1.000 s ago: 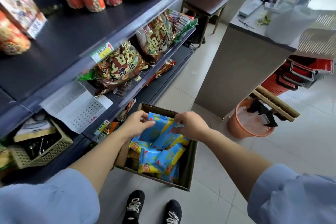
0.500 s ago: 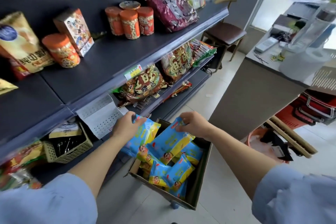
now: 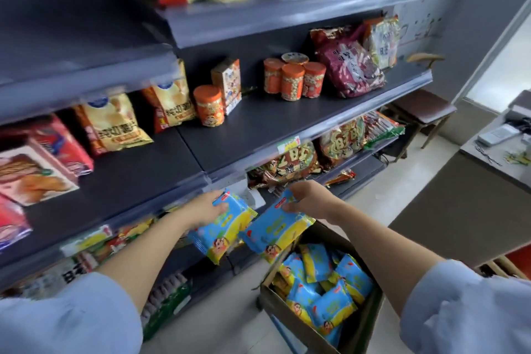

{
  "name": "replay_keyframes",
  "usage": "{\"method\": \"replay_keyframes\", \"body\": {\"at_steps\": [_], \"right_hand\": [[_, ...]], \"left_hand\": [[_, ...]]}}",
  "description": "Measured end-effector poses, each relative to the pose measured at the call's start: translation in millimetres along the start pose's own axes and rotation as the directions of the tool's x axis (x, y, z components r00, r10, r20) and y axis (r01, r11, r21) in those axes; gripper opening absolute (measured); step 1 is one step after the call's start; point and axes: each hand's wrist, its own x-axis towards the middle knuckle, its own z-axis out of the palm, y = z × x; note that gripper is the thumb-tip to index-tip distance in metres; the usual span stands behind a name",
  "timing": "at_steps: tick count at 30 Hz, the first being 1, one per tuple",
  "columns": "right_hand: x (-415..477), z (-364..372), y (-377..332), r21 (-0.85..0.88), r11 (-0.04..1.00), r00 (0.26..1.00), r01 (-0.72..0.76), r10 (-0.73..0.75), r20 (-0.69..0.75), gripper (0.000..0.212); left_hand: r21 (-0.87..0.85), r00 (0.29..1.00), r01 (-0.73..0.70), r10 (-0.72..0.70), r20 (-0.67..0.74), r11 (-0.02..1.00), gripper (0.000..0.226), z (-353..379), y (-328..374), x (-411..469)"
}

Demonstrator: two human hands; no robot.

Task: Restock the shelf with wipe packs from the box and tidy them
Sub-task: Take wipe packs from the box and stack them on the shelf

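Left hand [image 3: 205, 207] and right hand [image 3: 307, 198] each hold a wipe pack [image 3: 221, 228] above the box [image 3: 301, 330], near the shelf [image 3: 258, 129].

Loads of room up and ahead of both hands: a wide bare stretch of dark shelf [image 3: 258, 129]. Catch is the front rail [image 3: 235, 167], sitting just above the left hand [image 3: 205, 207]. Orange cans [image 3: 293, 80] stand further back. Gold snack bags [image 3: 290, 164] crowd right behind the right hand [image 3: 309, 198]. Each hand grips a wipe pack [image 3: 224, 227], and the two nearly touch, so there's no gap between. The box [image 3: 287, 322] below the right hand is stuffed.
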Motion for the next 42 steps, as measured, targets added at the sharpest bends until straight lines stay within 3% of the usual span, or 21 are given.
{"method": "replay_keyframes", "body": {"at_steps": [3, 8, 12, 16, 21, 24, 29, 31, 35, 42], "right_hand": [[7.6, 9.2, -39.7, -0.022, 0.999, 0.999, 0.049, -0.049, 0.0, 0.03], [14.4, 21.8, -103.9, 0.014, 0.992, 0.992, 0.124, -0.124, 0.014, 0.037], [18.7, 31.4, -148.0, 0.053, 0.987, 0.988, 0.153, -0.154, 0.006, 0.044], [17.9, 38.8, -192.8, 0.059, 0.978, 0.98, 0.198, -0.199, 0.0, 0.051], [8.0, 48.7, -242.9, 0.055, 0.957, 0.958, 0.285, -0.287, 0.025, 0.044], [0.0, 53.5, -266.9, 0.076, 0.943, 0.944, 0.324, -0.327, 0.032, 0.047], [-11.7, 56.0, -301.8, 0.129, 0.893, 0.899, 0.432, -0.438, 0.025, 0.025], [-12.3, 55.3, -315.7, 0.193, 0.864, 0.881, 0.464, -0.473, -0.002, 0.03], [-11.8, 45.9, -346.0, 0.305, 0.777, 0.825, 0.55, -0.562, -0.057, 0.017], [0.5, 25.2, -387.2, 0.44, 0.673, 0.78, 0.594, -0.616, -0.11, 0.014]], "left_hand": [[0.034, 0.991, 0.002, 0.002, -0.132, 0.999, 0.044, -35.9, -23.1, -23.4], [-0.231, 0.987, -0.013, -0.024, -0.157, 0.973, 0.026, -101.2, -57.9, -73.4], [-0.43, 0.999, 0.001, -0.02, -0.041, 0.903, 0.049, -148.3, -87.3, -118.7], [-0.493, 1.0, 0.012, -0.023, -0.017, 0.87, 0.082, -187.7, -115.8, -161.5], [-0.487, 0.98, -0.076, -0.024, -0.197, 0.87, 0.046, -216.0, -126.6, -207.0], [-0.438, 0.933, -0.154, -0.015, -0.359, 0.885, 0.031, -229.7, -130.9, -230.4], [-0.387, 0.839, -0.246, -0.005, -0.545, 0.889, 0.032, -250.3, -130.9, -262.6], [-0.398, 0.799, -0.282, -0.016, -0.601, 0.873, 0.029, -256.6, -126.3, -272.0], [-0.372, 0.665, -0.307, -0.082, -0.742, 0.876, 0.023, -278.9, -118.9, -283.7], [-0.433, 0.504, -0.377, -0.211, -0.838, 0.819, 0.021, -311.4, -113.0, -294.4]]}}
